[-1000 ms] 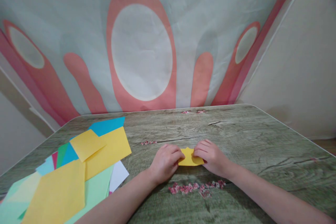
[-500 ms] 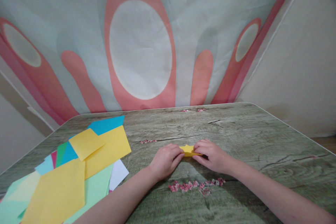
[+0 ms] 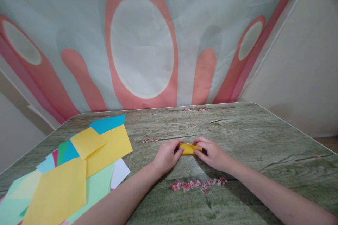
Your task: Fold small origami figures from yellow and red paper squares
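Note:
A small folded yellow paper lies on the wood-grain table in front of me. My left hand pinches its left end with curled fingers. My right hand pinches its right end the same way. The paper is a narrow, flat strip between my fingertips, partly hidden by them.
A loose pile of coloured paper sheets, yellow, blue, green and white, covers the table's left side. Pink printed flower marks sit near my wrists. A wall cloth with red and white ovals hangs behind the table.
The yellow paper has been folded from a wider flat piece into a narrow strip. Both hands moved slightly away from me and closer together.

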